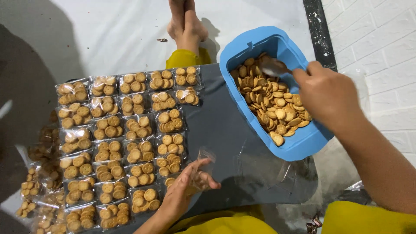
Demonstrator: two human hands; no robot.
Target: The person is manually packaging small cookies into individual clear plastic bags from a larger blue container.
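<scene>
Rows of glossy packed biscuit bags [121,143] cover the grey sheet [242,143]; left hand [184,190] pinches a crinkly clear bag [203,167] just beside them, better held mouth-up. Right hand [327,93], closed around a metal spoon [274,67], digs into round golden biscuits [273,104] in the blue tub [303,145], go gentle

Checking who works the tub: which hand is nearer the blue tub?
Right. The right hand is over the blue tub, holding a spoon; the left hand is away beside the packets.
</scene>
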